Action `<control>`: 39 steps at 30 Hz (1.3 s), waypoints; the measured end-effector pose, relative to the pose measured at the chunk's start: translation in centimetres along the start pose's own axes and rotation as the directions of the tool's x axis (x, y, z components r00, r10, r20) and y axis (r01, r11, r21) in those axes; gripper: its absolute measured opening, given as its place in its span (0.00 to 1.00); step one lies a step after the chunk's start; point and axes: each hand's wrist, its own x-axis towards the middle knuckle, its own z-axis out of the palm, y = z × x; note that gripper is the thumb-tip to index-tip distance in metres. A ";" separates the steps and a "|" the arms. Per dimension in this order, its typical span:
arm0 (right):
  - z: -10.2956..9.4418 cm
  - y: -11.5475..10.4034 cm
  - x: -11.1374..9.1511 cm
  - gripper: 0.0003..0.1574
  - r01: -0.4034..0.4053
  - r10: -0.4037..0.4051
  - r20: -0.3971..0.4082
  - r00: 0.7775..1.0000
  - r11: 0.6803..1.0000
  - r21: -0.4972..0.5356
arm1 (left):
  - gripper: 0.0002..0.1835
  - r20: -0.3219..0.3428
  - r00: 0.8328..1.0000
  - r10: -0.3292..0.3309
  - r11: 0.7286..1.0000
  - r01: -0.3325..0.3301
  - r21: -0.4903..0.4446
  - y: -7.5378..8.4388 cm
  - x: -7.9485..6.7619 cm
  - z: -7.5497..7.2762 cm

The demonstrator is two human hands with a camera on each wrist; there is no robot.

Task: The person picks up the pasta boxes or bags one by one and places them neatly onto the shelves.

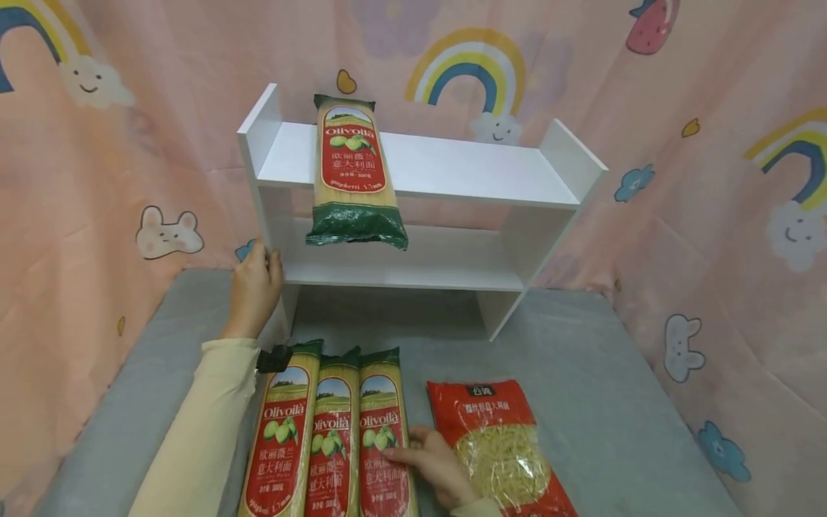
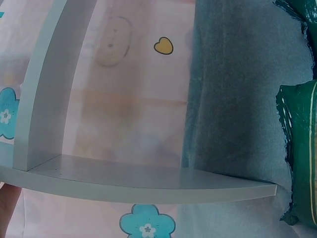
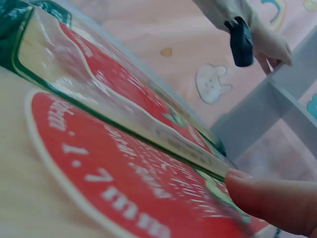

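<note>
My left hand (image 1: 254,287) grips the left side panel of a white two-tier shelf (image 1: 452,188), its fingers curled at the edge. In the right wrist view that hand (image 3: 271,48) shows at the panel too. Three spaghetti packs (image 1: 284,431) with red labels and green ends lie side by side in front of the shelf. My right hand (image 1: 439,463) holds the rightmost spaghetti pack (image 1: 381,402) by its right edge, thumb on top and fingers at the side. Another spaghetti pack (image 1: 354,154) lies on the upper tier, its green lower end jutting past the front edge.
Right of my right hand lies a red bag of pasta (image 1: 494,445) with a see-through window. The grey cloth (image 1: 581,373) covers the table under everything. A pink patterned curtain (image 1: 678,237) hangs behind the shelf and along both sides.
</note>
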 end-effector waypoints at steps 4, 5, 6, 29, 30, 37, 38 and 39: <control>0.4 0.3 -0.1 0.22 0.003 -0.004 0.029 1.000 1.000 0.026 | 0.08 0.000 1.000 0.005 1.000 -0.005 -0.007 0.1 0.0 0.1; 0.5 0.3 -0.1 0.23 0.002 -0.003 0.043 0.999 1.000 0.026 | 0.08 0.002 1.000 0.004 1.000 -0.004 -0.011 0.1 0.0 0.1; 0.6 0.4 -0.2 0.25 0.000 -0.002 0.058 0.998 1.000 0.029 | 0.08 0.001 1.000 0.001 1.000 -0.001 -0.016 0.1 0.0 0.1; 0.4 2.0 -0.2 0.26 0.037 -0.042 0.032 0.999 0.989 0.141 | 0.08 0.000 1.000 0.003 1.000 -0.003 0.002 -0.1 -0.1 0.4; 0.5 1.9 -0.3 0.26 0.031 -0.035 0.020 0.999 0.990 0.137 | 0.08 0.004 1.000 0.002 1.000 -0.002 0.004 -0.1 -0.1 0.4; 0.8 1.7 -0.7 0.40 0.064 -0.064 0.038 0.997 0.998 -0.024 | 0.08 -0.010 1.000 0.006 1.000 -0.006 -0.019 0.1 0.0 0.3; 0.7 1.6 -0.7 0.43 0.083 -0.080 0.060 0.995 0.995 -0.062 | 0.08 -0.019 1.000 0.009 1.000 -0.009 -0.017 0.1 0.0 0.3; 0.6 1.6 -0.8 0.45 0.095 -0.087 0.087 0.992 0.991 -0.092 | 0.08 -0.025 1.000 0.013 1.000 -0.013 -0.013 0.0 0.0 0.3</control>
